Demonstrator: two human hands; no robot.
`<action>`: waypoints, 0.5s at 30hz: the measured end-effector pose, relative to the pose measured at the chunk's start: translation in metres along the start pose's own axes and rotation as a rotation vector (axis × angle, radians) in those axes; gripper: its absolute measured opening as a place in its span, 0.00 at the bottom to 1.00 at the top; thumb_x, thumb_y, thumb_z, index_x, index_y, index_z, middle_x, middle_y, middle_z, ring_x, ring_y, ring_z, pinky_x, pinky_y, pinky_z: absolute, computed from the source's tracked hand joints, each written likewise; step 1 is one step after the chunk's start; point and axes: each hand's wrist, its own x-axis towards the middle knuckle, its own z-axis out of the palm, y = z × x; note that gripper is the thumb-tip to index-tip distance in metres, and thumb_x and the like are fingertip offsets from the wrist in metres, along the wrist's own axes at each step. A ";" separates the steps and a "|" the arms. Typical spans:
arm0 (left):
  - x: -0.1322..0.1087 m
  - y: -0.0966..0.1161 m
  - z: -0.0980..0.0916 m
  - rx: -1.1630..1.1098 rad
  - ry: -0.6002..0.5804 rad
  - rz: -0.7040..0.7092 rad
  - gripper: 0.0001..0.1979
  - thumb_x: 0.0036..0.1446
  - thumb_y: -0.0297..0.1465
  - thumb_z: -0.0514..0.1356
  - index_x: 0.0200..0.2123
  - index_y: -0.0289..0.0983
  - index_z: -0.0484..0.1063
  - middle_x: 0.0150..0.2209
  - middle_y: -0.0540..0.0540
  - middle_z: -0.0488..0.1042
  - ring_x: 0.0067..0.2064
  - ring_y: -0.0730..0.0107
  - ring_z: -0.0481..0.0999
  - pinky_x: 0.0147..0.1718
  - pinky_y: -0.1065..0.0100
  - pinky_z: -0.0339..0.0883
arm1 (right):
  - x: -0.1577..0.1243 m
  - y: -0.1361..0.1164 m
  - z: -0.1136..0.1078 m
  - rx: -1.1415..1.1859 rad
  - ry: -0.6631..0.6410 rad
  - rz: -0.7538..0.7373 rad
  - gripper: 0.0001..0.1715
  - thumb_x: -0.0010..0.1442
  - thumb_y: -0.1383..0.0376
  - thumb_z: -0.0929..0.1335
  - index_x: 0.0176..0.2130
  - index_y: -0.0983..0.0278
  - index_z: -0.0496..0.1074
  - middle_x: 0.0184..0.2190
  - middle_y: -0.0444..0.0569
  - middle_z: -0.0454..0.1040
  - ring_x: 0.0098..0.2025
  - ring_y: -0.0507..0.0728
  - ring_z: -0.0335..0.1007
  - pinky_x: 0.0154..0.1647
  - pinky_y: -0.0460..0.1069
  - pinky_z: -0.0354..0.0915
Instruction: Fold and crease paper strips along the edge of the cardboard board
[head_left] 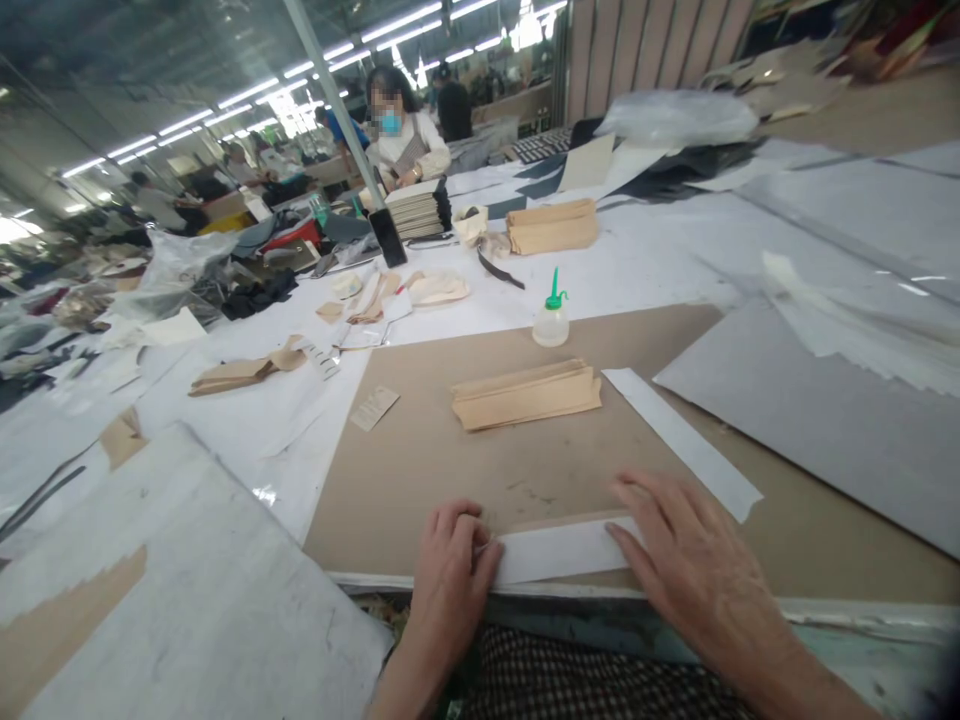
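Note:
A white strip [564,553] lies along the near edge of a brown board [420,480]. At the strip's left end, my left hand [456,570] has curled fingers, with thumb and fingertips close together on its edge. My right hand [686,560] rests at the other end, fingers apart and thumb on the strip. Beyond them is a stack of tan strips [525,395]. A second white strip [682,440] lies to the right of the stack. Behind the stack stands a clear bottle with a green nozzle [551,322].
A large grey sheet [825,400] covers the right side. White sheeting with a tan patch [225,560] lies at left. Farther back are another tan stack [552,226], a phone [388,238] against a pole, and a masked person [409,140] beside stacked pieces.

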 end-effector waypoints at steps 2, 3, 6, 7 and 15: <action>0.005 0.002 -0.003 -0.085 -0.046 -0.023 0.06 0.60 0.25 0.58 0.31 0.39 0.65 0.44 0.46 0.72 0.46 0.64 0.71 0.46 0.61 0.67 | 0.000 -0.026 0.008 0.234 -0.107 -0.128 0.15 0.69 0.69 0.60 0.52 0.66 0.70 0.49 0.57 0.72 0.49 0.62 0.68 0.51 0.57 0.68; 0.008 0.001 -0.004 -0.127 -0.074 -0.049 0.06 0.60 0.26 0.58 0.31 0.39 0.64 0.40 0.48 0.72 0.42 0.67 0.71 0.42 0.63 0.67 | -0.001 -0.039 0.013 0.343 -0.183 -0.193 0.15 0.69 0.71 0.60 0.51 0.65 0.70 0.47 0.54 0.72 0.48 0.60 0.68 0.50 0.55 0.68; 0.012 -0.005 -0.008 -0.340 -0.149 -0.214 0.05 0.60 0.30 0.60 0.34 0.39 0.64 0.31 0.52 0.69 0.32 0.72 0.69 0.33 0.69 0.64 | -0.001 -0.066 0.027 0.499 -0.330 -0.225 0.15 0.67 0.73 0.62 0.50 0.65 0.71 0.44 0.52 0.72 0.47 0.59 0.68 0.50 0.54 0.69; 0.011 -0.008 -0.009 -0.456 -0.161 -0.284 0.07 0.59 0.32 0.60 0.39 0.38 0.65 0.31 0.53 0.69 0.31 0.73 0.69 0.31 0.71 0.64 | 0.000 -0.070 0.030 0.514 -0.349 -0.197 0.14 0.67 0.74 0.62 0.50 0.65 0.72 0.43 0.52 0.72 0.47 0.59 0.68 0.50 0.54 0.69; -0.025 -0.034 -0.010 -0.484 -0.062 -0.164 0.20 0.63 0.28 0.54 0.58 0.41 0.63 0.54 0.41 0.74 0.55 0.64 0.74 0.56 0.57 0.68 | 0.006 -0.063 0.033 0.630 -0.395 -0.113 0.16 0.68 0.74 0.61 0.50 0.64 0.72 0.45 0.52 0.72 0.47 0.58 0.67 0.50 0.54 0.68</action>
